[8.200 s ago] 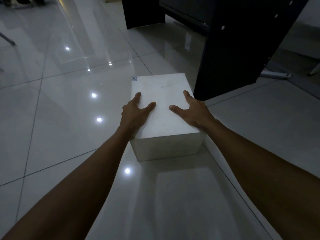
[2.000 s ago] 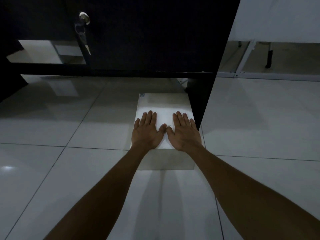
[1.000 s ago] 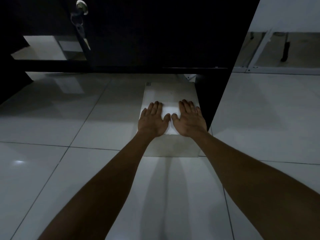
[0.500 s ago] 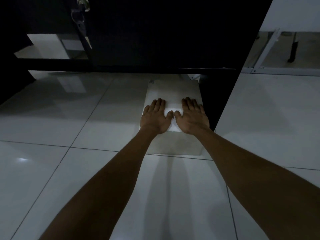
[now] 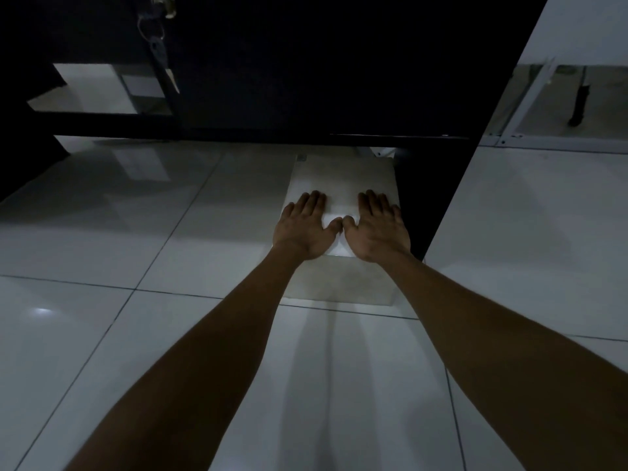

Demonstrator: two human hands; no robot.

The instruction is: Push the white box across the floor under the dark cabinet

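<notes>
The white box [image 5: 343, 176] stands on the glossy tiled floor, its far edge at the lower front edge of the dark cabinet [image 5: 323, 62]. Its right side runs close along the cabinet's dark side panel [image 5: 430, 198]. My left hand [image 5: 303, 228] and my right hand [image 5: 377, 229] lie flat, palms down, side by side on the near half of the box's top, thumbs almost touching. Neither hand grips anything. The box's near face [image 5: 339, 283] shows below my wrists.
A bunch of keys [image 5: 157, 32] hangs from a lock on the cabinet front at the upper left. Open floor shows under the cabinet left of the box. A white frame rail [image 5: 530, 93] and a dark leg [image 5: 579, 100] stand at the far right.
Both hands and the box have slid forward along the side panel; the box's far edge now reaches the cabinet's lower edge. My hands keep the same flat hold on top.
</notes>
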